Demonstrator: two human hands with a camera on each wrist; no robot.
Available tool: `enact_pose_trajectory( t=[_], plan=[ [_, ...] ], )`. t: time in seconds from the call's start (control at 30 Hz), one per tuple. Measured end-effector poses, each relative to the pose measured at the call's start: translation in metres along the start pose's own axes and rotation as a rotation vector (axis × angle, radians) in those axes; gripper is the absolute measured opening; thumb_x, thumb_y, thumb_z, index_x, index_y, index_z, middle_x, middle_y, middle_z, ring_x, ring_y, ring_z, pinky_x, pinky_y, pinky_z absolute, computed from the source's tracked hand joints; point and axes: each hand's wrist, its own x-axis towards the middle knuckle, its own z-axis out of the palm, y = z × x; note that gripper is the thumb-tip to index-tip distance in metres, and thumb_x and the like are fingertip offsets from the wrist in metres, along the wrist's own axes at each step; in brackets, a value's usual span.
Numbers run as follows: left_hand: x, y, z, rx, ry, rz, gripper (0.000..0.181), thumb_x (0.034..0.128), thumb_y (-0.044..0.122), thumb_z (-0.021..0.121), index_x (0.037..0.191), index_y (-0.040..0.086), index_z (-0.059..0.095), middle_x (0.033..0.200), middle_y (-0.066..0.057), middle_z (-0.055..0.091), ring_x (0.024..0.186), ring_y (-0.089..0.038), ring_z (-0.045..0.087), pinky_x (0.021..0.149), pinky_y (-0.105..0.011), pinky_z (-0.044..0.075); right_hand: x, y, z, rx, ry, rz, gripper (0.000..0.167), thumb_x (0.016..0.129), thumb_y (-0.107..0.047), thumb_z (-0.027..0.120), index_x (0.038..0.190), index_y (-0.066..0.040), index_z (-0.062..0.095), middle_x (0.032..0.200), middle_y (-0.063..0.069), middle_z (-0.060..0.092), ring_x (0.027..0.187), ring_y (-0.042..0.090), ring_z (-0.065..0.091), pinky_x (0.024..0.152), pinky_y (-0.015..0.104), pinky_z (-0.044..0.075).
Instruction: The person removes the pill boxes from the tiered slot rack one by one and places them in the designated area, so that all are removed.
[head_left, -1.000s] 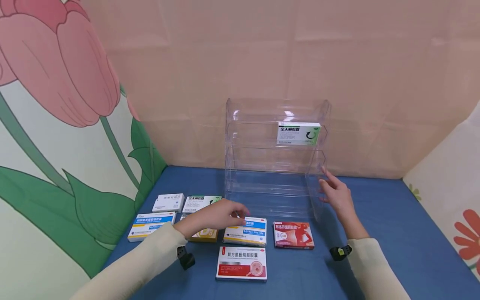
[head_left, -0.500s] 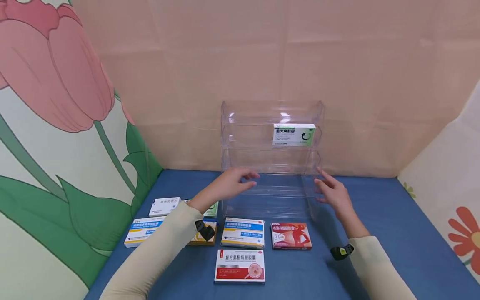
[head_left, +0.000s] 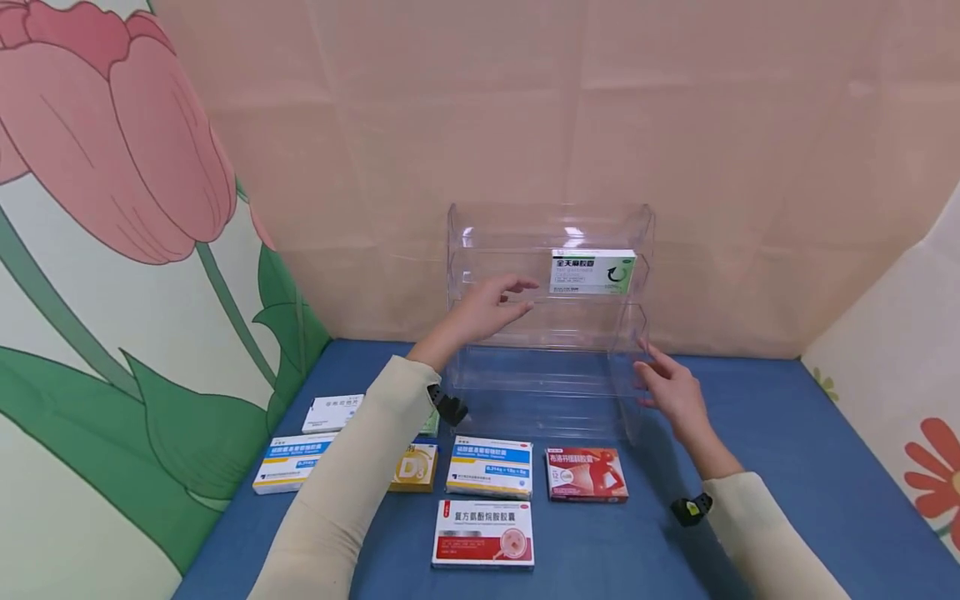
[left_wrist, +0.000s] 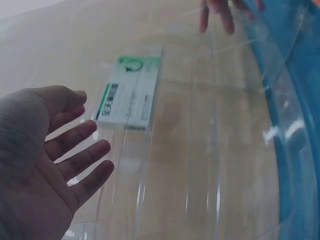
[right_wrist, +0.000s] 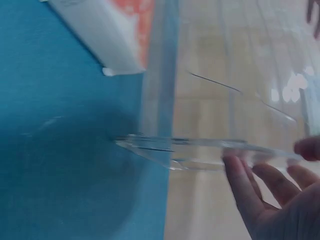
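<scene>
A clear plastic tiered rack (head_left: 543, 367) stands on the blue table. On one of its upper tiers, toward the right, leans a white and green medicine box (head_left: 592, 272). My left hand (head_left: 491, 310) is in front of the rack's left half, holding nothing, its fingers spread and slightly bent. In the left wrist view the same medicine box (left_wrist: 131, 92) lies beyond the fingertips, apart from them. My right hand (head_left: 672, 392) is at the rack's right side. The right wrist view shows its fingertips (right_wrist: 232, 162) against the clear side panel (right_wrist: 200, 145).
Medicine boxes lie before the rack: a blue and white one (head_left: 490, 468), a red one (head_left: 587, 475), a red and white one (head_left: 483, 533). More lie left: a white one (head_left: 332, 414), another blue and white one (head_left: 292, 461), a yellow one (head_left: 415, 467), partly behind the left sleeve.
My left hand has moved up and away from above the front boxes to the rack's middle tiers. My right hand has stayed at the rack's side. The boxes have not moved.
</scene>
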Motion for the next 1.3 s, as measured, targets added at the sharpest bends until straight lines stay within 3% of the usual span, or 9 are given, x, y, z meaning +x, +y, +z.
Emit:
enact_pose_trajectory(
  t=[0.23,0.57,0.8,1.03,1.3],
  plan=[
    [0.026,0.001,-0.005,0.002,0.058,-0.063,0.046,0.1001,0.021,0.065,0.144,0.012,0.055,0.147,-0.006,0.056,0.135,-0.026,0.052,0.109,-0.041,0.046,0.0,0.0,0.007,-0.005,0.029,-0.061,0.061,0.102,-0.053,0.051,0.157,-0.033,0.035,0.147,0.016,0.054,0.119,0.039,0.064,0.084,0.045,0.059],
    [0.052,0.012,0.003,-0.016,0.118,-0.084,0.053,0.0967,0.023,0.069,0.147,0.02,0.052,0.148,-0.003,0.053,0.133,-0.024,0.052,0.105,-0.045,0.048,-0.003,0.006,0.009,-0.007,0.044,-0.061,0.058,0.102,-0.052,0.053,0.155,-0.035,0.039,0.145,0.016,0.057,0.115,0.037,0.066,0.076,0.034,0.061],
    [0.071,0.017,0.014,0.023,0.13,-0.087,0.058,0.0959,0.029,0.07,0.149,0.018,0.049,0.149,-0.001,0.052,0.129,-0.02,0.054,0.102,-0.04,0.05,-0.001,0.005,0.003,0.033,0.067,-0.057,0.054,0.103,-0.043,0.055,0.154,-0.032,0.041,0.142,0.018,0.059,0.116,0.041,0.065,0.076,0.04,0.061],
    [0.078,0.015,0.021,0.006,0.156,-0.107,0.056,0.0953,0.023,0.07,0.147,0.016,0.051,0.142,-0.002,0.056,0.121,-0.018,0.057,0.098,-0.034,0.051,0.002,0.007,0.002,0.002,0.064,-0.052,0.055,0.104,-0.044,0.054,0.155,-0.032,0.039,0.143,0.018,0.058,0.116,0.039,0.065,0.077,0.039,0.061],
    [0.079,0.01,0.025,0.072,0.172,-0.104,0.049,0.097,0.016,0.068,0.144,0.012,0.056,0.137,-0.009,0.054,0.112,-0.02,0.06,0.093,-0.031,0.051,0.001,0.006,0.006,-0.001,0.051,-0.05,0.055,0.104,-0.043,0.054,0.156,-0.031,0.039,0.144,0.017,0.057,0.117,0.04,0.064,0.076,0.038,0.062]
  ],
)
